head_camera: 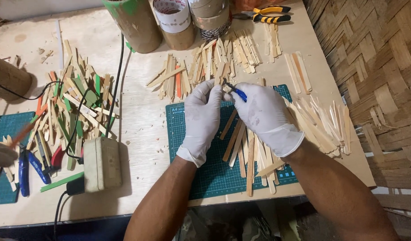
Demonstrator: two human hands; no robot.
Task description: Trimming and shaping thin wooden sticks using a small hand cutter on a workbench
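Both hands wear white gloves and meet above a green cutting mat (214, 178). My right hand (263, 116) grips small blue-handled cutters (238, 92), their jaws pointing left at the fingertips of my left hand (201, 118). My left hand pinches something small at the jaws; what it is I cannot make out. Several plain wooden craft sticks (248, 154) lie on the mat under my hands.
Piles of plain sticks (223, 58) lie behind the mat and more sticks (321, 120) to its right; coloured sticks (76, 102) lie at left. Cardboard tubes (138, 22) and tape rolls stand at the back, yellow-handled pliers (268, 13) beside them. A beige power box (102, 163) with black cables and blue-handled pliers (29, 167) sit at left. A woven wall (375, 67) borders the table's right edge.
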